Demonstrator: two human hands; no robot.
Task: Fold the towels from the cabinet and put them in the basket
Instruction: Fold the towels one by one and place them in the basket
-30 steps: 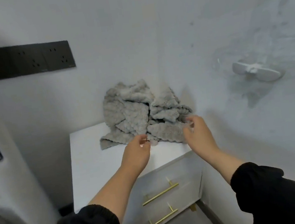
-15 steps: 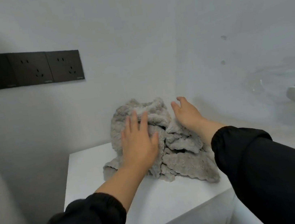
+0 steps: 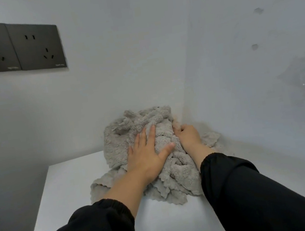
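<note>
Grey fleecy towels (image 3: 175, 172) lie in a crumpled heap at the centre of the frame, pushed into the corner of the room on the white cabinet top (image 3: 69, 185). The left hand (image 3: 147, 156) lies flat on the heap, fingers straight and spread, pressing down and holding nothing. The right hand (image 3: 189, 136), just right of it, has its fingers curled into the fabric and grips a fold; the tips are buried. To do this well, I judge, lift one towel clear by an edge, find two corners, and spread it on the bare top at lower left before folding. No basket is in view. Black sockets (image 3: 11, 49) sit on the pale wall, upper left. Both sleeves are black.
</note>
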